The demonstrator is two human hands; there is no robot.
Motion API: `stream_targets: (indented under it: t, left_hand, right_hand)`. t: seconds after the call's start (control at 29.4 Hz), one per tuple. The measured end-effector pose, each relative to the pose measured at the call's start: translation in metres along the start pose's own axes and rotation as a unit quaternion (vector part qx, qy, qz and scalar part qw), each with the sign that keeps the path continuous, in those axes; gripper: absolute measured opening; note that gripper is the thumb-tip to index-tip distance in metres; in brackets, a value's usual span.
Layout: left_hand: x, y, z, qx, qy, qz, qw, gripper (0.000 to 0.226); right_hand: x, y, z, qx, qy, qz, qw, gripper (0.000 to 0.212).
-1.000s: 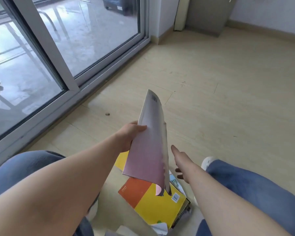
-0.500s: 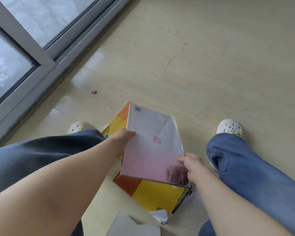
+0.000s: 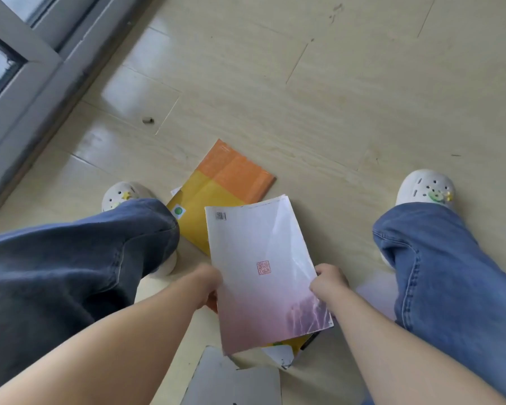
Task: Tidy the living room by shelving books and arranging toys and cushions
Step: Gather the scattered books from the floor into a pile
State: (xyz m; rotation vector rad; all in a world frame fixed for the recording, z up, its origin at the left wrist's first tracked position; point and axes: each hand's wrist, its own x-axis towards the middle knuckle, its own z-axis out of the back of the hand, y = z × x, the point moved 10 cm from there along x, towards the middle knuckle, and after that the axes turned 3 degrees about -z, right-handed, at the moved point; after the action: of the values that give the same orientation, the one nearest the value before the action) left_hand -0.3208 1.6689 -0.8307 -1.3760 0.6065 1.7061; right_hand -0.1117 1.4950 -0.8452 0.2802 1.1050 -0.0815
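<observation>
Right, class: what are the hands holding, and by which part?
The pink-and-white book, by its long edges: left hand grips the left edge, right hand the right.

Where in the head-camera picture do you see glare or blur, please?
Head view: window light glares off the floor tiles beside the window frame; the pink book carries a pale sheen across its upper right cover; the left hand gripping its edge looks smeared and soft, while the floor farther off stays fairly sharp.
</observation>
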Motion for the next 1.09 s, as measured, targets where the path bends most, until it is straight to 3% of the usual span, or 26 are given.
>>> stream_targets:
  t: [0.07,0.14,0.27,0.34,0.44,0.58,0.71,0.78,0.95,1.09]
  left_hand:
    - [-0.002,0.011,-0.009,-0.022,0.018,0.031,0.999,0.031]
    - [0.004,0.019,-0.009,-0.074,-0.004,0.058,0.996,0.015]
    - [0.017,0.033,0.001,-0.140,-0.064,0.083,0.985,0.057]
    - [0.024,0.041,-0.005,-0.145,-0.042,0.114,0.982,0.066]
    - [0.029,0.051,-0.017,-0.145,0.006,0.145,0.979,0.069]
    - [0.045,0.055,-0.032,-0.189,0.039,0.157,0.969,0.080]
    - [0.047,0.059,-0.031,-0.245,-0.028,0.154,0.957,0.062]
    - [0.048,0.065,-0.029,-0.267,-0.050,0.158,0.949,0.064]
    - [0.053,0.070,-0.023,-0.288,-0.029,0.137,0.947,0.065]
    - [0.051,0.050,-0.035,-0.237,0.019,0.085,0.968,0.051]
  right_hand:
    - [0.002,-0.005,-0.004,-0.084,0.006,-0.009,0.996,0.024]
    - [0.010,-0.009,-0.010,-0.140,0.010,-0.014,0.990,0.032]
    - [0.014,-0.006,-0.013,-0.186,0.009,-0.016,0.982,0.010]
    - [0.016,-0.006,-0.017,-0.154,0.034,-0.032,0.987,0.033]
    - [0.017,-0.006,-0.025,-0.080,0.068,-0.046,0.993,0.052]
    - [0.021,-0.007,-0.038,-0.014,0.107,-0.064,0.992,0.048]
    - [0.024,-0.008,-0.038,0.010,0.117,-0.067,0.991,0.059]
    - [0.027,-0.008,-0.037,0.020,0.119,-0.062,0.991,0.069]
    - [0.027,-0.008,-0.041,0.047,0.127,-0.062,0.989,0.044]
    - [0.035,-0.018,-0.027,0.081,0.072,-0.089,0.990,0.049]
